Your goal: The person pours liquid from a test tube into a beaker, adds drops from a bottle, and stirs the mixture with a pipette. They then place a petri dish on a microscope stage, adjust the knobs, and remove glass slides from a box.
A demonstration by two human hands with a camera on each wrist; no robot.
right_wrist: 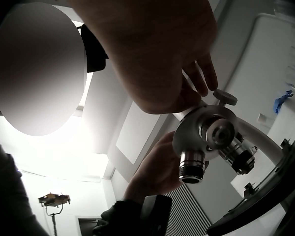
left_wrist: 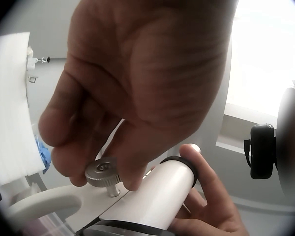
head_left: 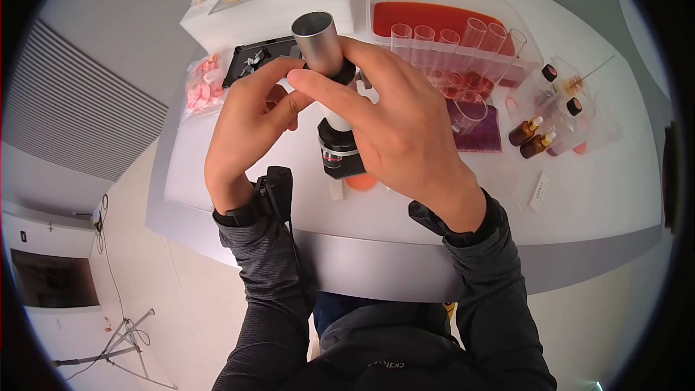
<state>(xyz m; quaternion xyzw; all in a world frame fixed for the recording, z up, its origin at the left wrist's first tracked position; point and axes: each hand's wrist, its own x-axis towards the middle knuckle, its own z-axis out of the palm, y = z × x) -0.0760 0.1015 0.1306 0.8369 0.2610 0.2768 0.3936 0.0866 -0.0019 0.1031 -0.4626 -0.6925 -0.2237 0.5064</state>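
Note:
A white microscope (head_left: 336, 117) stands before me. Its hollow silver upper tube (head_left: 316, 38) tilts up, above a black ring. In the left wrist view, my left hand (left_wrist: 147, 69) pinches a ridged metal focus knob (left_wrist: 103, 172) between thumb and fingers. My right hand (head_left: 414, 127) grips the tube, its thumb across the front by the ring and its index finger behind. In the right wrist view, right fingertips come close to a second knob (right_wrist: 225, 97). The objectives (right_wrist: 191, 167) hang from the turret above the black stage (right_wrist: 265, 196).
Clear test tubes (head_left: 474, 32) stand upright before a tub of red liquid (head_left: 441, 18). Right of them are a purple cloth (head_left: 483, 137) and brown dropper bottles (head_left: 532, 143). A bag of pink pieces (head_left: 205, 87) lies left; a white foam block (head_left: 271, 11) stands behind.

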